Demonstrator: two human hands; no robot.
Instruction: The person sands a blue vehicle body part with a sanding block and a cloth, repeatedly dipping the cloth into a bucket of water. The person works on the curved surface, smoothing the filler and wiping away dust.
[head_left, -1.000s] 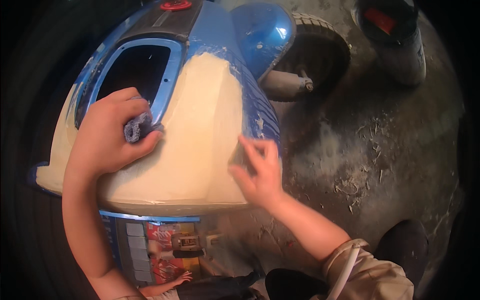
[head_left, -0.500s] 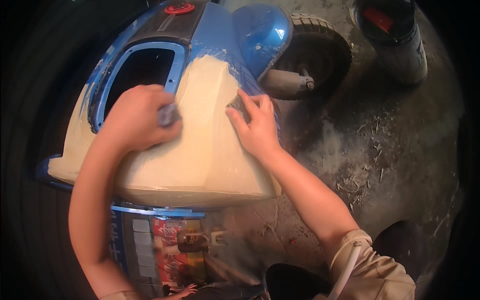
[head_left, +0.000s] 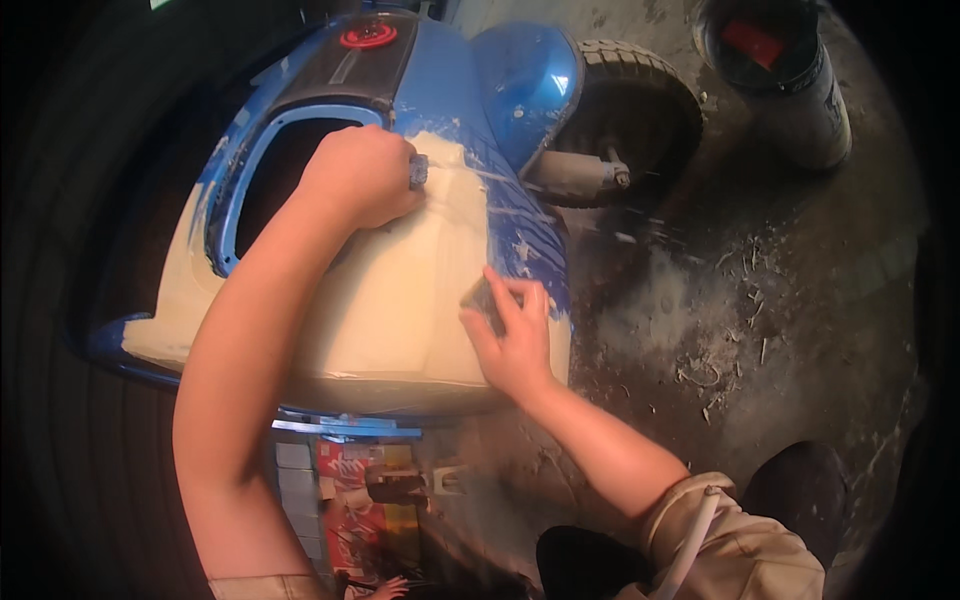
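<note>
A blue vehicle body panel carries a broad coat of cream-coloured filler. My left hand is closed around a small grey pad, at the filler's upper part beside the window opening. The pad's exact kind is unclear. Lower and to the right, the fingers of my right hand grip a flat dark-grey piece against the filler's right edge. My thumb and fingers partly cover that piece, and I cannot tell its kind. Pale streaks mark the blue paint near the right edge.
A wheel with a black tyre stands beyond the panel. A tall bucket with something red inside is at the far right. Pale scraps litter the concrete floor. Below the panel, another person's hand shows beside a red board.
My left hand has moved up and right with the grey pad. My right hand has slid down along the filler's right edge. The panel sits slightly further right in the view.
</note>
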